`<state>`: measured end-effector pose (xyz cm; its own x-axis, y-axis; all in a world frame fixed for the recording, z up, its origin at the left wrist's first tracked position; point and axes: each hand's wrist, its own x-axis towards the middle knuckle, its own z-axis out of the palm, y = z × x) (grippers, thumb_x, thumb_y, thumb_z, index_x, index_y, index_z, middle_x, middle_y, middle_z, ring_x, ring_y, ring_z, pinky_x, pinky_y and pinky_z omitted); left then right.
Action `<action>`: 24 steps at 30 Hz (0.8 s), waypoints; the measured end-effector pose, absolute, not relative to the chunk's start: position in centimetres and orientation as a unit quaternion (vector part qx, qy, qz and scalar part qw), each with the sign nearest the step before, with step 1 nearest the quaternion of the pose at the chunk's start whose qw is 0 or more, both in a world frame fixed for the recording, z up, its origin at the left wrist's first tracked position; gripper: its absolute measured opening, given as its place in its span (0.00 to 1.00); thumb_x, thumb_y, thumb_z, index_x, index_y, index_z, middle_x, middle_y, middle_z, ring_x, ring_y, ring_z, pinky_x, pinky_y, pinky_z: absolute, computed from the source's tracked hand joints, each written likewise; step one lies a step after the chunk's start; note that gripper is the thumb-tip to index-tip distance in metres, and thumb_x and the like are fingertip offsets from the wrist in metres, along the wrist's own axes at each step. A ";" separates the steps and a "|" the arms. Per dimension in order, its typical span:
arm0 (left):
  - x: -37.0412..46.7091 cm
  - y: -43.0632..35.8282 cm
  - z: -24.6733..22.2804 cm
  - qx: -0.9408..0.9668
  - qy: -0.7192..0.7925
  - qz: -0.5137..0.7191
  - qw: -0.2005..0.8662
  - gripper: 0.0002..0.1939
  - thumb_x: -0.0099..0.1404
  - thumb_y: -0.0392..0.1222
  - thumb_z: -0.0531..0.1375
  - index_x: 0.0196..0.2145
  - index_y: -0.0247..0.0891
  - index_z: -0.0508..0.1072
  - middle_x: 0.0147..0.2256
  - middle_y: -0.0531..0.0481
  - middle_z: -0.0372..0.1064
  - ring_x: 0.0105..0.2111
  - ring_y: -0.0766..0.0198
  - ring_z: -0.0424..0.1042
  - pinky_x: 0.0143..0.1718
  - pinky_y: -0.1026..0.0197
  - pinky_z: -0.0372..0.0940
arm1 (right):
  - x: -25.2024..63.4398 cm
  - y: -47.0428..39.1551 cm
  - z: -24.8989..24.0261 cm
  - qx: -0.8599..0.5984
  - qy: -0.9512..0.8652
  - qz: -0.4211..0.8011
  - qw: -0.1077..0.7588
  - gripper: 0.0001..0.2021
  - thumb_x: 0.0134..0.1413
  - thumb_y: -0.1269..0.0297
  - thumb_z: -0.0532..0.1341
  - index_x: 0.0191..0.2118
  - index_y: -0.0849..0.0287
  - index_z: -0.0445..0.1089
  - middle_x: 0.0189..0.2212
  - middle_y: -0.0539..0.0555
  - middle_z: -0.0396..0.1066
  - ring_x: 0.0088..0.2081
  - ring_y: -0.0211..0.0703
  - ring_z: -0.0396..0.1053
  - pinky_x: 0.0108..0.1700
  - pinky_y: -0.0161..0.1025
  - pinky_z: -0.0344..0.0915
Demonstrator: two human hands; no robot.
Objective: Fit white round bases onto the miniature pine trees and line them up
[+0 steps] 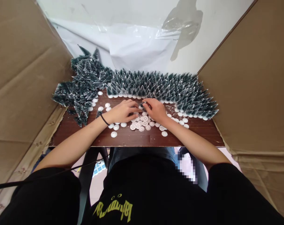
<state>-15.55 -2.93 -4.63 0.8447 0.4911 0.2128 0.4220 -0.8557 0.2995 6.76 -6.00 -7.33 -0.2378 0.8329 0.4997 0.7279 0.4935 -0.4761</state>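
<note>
My left hand (126, 111) is over the middle of the brown table, its fingertips close to a small dark tree (144, 105) with a white base. My right hand (156, 110) pinches that little tree between thumb and fingers. Part of the tree is hidden by the fingers. Whether the left fingertips touch its base cannot be made out. Beneath and in front of both hands lies a loose heap of round white discs (142, 122).
Rows of upright frosted trees (156, 85) stand along the table's back. A pile of loose trees (85, 78) lies at the left. Cardboard walls (254, 78) flank the brown table (142, 140). Single white discs (113, 134) are scattered near the front edge.
</note>
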 end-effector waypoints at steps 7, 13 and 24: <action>-15.4 -3.2 -4.8 0.943 0.284 0.140 0.099 0.24 0.70 0.57 0.53 0.52 0.41 0.78 0.48 0.40 0.72 0.48 0.50 0.66 0.54 0.48 0.58 | 6.7 -6.5 -6.7 -0.542 -0.754 0.082 0.362 0.19 0.69 0.56 0.52 0.59 0.59 0.66 0.36 0.56 0.77 0.37 0.47 0.72 0.37 0.42 0.65; -15.1 -3.4 -4.7 0.933 0.330 0.119 0.082 0.31 0.70 0.62 0.51 0.56 0.38 0.76 0.52 0.38 0.70 0.51 0.46 0.64 0.54 0.45 0.58 | 7.0 -7.6 -6.3 -0.511 -0.781 0.042 0.356 0.22 0.71 0.55 0.46 0.35 0.56 0.73 0.31 0.56 0.75 0.35 0.45 0.70 0.35 0.40 0.59; -13.8 -4.2 -4.1 0.911 0.392 0.110 0.070 0.31 0.70 0.62 0.49 0.57 0.38 0.75 0.52 0.38 0.69 0.52 0.44 0.62 0.53 0.44 0.59 | 6.0 -7.5 -6.1 -0.543 -0.820 0.005 0.180 0.22 0.72 0.56 0.47 0.50 0.57 0.77 0.40 0.59 0.72 0.45 0.51 0.63 0.43 0.44 0.53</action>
